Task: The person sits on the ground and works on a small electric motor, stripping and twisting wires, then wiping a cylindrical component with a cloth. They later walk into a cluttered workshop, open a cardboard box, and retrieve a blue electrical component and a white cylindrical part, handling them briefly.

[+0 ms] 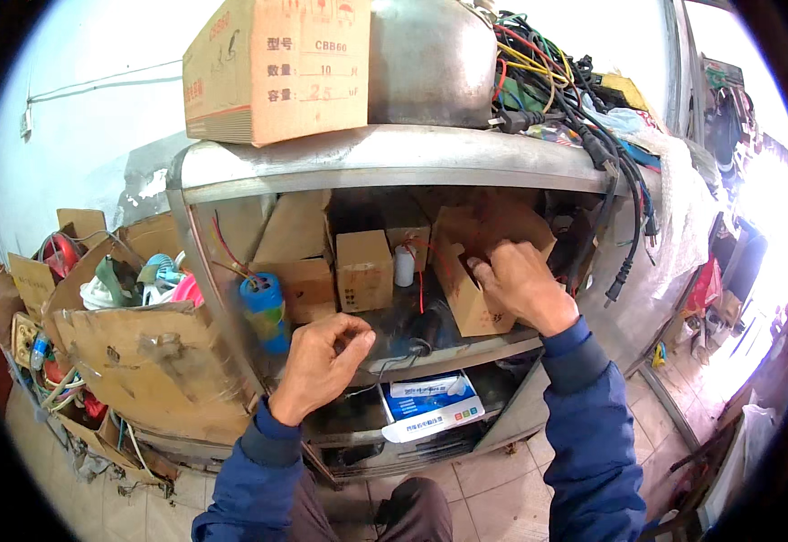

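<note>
My right hand (522, 282) is over the open top of a cardboard box (483, 309) on the cabinet shelf, its fingers curled in. What its fingertips hold, if anything, is hidden. Thin red wires (442, 257) show at the box. My left hand (324, 363) hovers in front of the shelf, thumb and fingers drawn together with nothing visible between them. Left of the open box stands a white cylindrical capacitor (404, 266) with red leads. Beyond my left hand is a smaller closed carton (364, 271). A blue cylinder (266, 312) with wires stands at the shelf's left end.
A blue and white box (430, 406) lies on the lower shelf. A large carton (308, 72), a metal pot (430, 63) and tangled cables (584, 117) crowd the cabinet top (394, 163). Black plugs (623, 282) hang down at right. Full cardboard boxes (141, 361) stand at left.
</note>
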Tool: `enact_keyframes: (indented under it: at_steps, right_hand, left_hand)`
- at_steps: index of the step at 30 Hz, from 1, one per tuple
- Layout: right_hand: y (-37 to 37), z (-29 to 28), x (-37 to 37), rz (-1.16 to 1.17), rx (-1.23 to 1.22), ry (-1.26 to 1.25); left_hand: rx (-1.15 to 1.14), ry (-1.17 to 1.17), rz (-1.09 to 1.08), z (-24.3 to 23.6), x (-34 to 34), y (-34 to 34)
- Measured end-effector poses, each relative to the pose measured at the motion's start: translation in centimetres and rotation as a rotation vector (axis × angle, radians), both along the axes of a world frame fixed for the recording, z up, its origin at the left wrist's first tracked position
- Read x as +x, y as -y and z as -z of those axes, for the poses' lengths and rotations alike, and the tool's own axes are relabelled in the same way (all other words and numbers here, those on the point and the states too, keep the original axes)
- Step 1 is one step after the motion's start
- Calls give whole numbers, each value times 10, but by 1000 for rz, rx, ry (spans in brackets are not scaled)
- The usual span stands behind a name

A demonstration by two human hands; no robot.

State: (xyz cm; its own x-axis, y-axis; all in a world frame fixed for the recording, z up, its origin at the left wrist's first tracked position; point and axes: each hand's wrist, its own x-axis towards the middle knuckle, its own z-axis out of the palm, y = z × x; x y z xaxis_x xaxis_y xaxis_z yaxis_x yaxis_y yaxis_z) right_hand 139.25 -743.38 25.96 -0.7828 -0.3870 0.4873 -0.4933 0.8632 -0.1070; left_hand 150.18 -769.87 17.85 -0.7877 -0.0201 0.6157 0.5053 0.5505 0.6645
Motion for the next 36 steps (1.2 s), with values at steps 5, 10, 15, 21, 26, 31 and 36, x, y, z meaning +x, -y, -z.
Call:
enact_keyframes:
  at_steps: [5, 10, 15, 21, 26, 31, 36]
  right_hand:
    - [-20, -10, -58, -153, 106, -272]
    - [14, -28, -130, -119, 224, -579]
    - [32, -26, -152, -74, 214, -404]
    - [32, -38, -161, -71, 188, -323]
    - [64, -28, -170, -124, 163, -303]
    - [46, -35, -187, -52, 192, -275]
    - [55, -37, -199, -54, 189, -246]
  left_hand:
    - [141, 141, 68, 7, -9, -2]
    - [110, 151, 57, 6, -8, 0]
    - [155, 165, 72, 5, -6, 4]
    - [95, 184, 58, -3, -7, 5]
    - [106, 183, 13, -1, 4, 18]
    - [135, 176, 103, 1, -11, 4]
    - [102, 193, 90, -1, -8, 5]
